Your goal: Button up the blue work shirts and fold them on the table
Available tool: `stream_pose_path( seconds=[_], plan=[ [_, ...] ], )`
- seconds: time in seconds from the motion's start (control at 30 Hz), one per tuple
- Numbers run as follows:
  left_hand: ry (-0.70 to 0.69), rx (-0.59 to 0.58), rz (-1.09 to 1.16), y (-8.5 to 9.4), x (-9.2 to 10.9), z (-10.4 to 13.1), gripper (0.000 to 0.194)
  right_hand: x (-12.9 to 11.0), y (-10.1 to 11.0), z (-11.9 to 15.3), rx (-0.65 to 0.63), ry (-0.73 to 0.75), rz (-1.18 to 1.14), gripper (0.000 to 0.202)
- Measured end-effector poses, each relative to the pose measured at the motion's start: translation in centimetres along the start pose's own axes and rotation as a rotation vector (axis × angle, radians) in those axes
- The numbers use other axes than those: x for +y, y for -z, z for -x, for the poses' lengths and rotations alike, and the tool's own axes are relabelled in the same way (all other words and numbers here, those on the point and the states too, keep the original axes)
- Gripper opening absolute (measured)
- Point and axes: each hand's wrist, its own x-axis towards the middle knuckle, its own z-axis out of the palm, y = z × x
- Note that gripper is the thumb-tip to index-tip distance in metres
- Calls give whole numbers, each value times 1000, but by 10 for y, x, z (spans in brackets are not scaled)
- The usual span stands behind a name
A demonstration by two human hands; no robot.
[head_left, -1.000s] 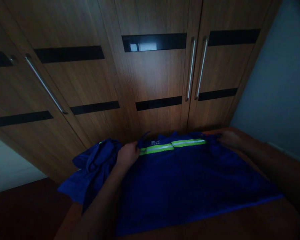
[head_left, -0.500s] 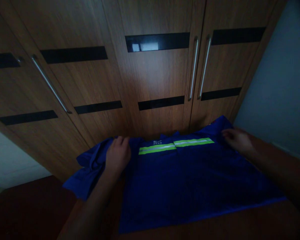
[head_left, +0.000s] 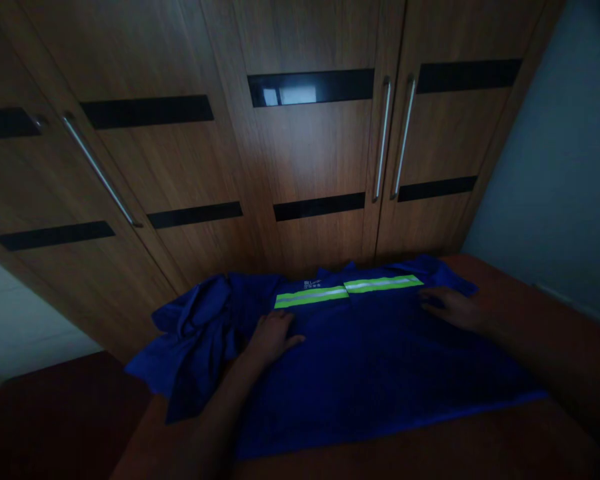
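A dark blue work jacket lies spread on a reddish-brown surface. Across its chest runs a yellow-green reflective strip in two pieces, with small white print above the left one. My left hand rests on the cloth just below the strip's left end, thumb out to the side and fingers apart. Over at the right, my right hand touches the jacket near the strip's right end, its fingers extended and loosely apart. The left sleeve is bunched in folds; the right shoulder part is folded over at the back.
Behind the jacket stands a wooden wardrobe with black inset bars and long metal handles. A pale blue-grey wall is at the right. The reddish-brown surface extends past the jacket's right side.
My left hand has moved right, leaving the left sleeve's cloth lying down. My right hand has come left and lower, and the right shoulder cloth has dropped flat.
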Motion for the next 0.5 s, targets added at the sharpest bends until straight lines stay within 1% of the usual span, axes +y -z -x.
stream_pose_path(
  seconds=[0.07, 0.1, 0.13, 0.2, 0.23, 0.3, 0.37, 0.4, 0.43, 0.47, 0.5],
  plan=[
    [-27, -26, 35, 3, 3, -3, 26, -24, -5, -2, -98, 136, -21, 46],
    [-40, -35, 49, 5, 5, -5, 21, -35, -6, -4, -141, 163, -32, 47],
    [-50, -39, 61, 7, 8, -5, 16, -45, -4, -7, -182, 161, -49, 46],
    [-66, -35, 83, 13, 15, -2, 14, -62, 3, -12, -273, 144, -102, 35],
    [-76, -27, 100, 18, 19, 2, 15, -69, 9, -13, -323, 145, -140, 29],
    [-119, -1, 179, 31, 31, 16, 21, -79, 25, -8, -409, 152, -259, 27],
    [-178, 14, 315, 48, 45, 38, 25, -83, 44, 9, -458, 117, -417, 30],
    [-210, -2, 382, 57, 53, 51, 25, -83, 54, 21, -463, 76, -490, 33],
    [-224, -29, 436, 65, 62, 65, 26, -83, 64, 37, -451, 29, -525, 35],
    [-237, -83, 479, 73, 70, 80, 26, -81, 73, 53, -446, -12, -538, 37],
    [-264, -149, 525, 78, 77, 94, 27, -79, 82, 69, -468, -40, -541, 37]
  ],
)
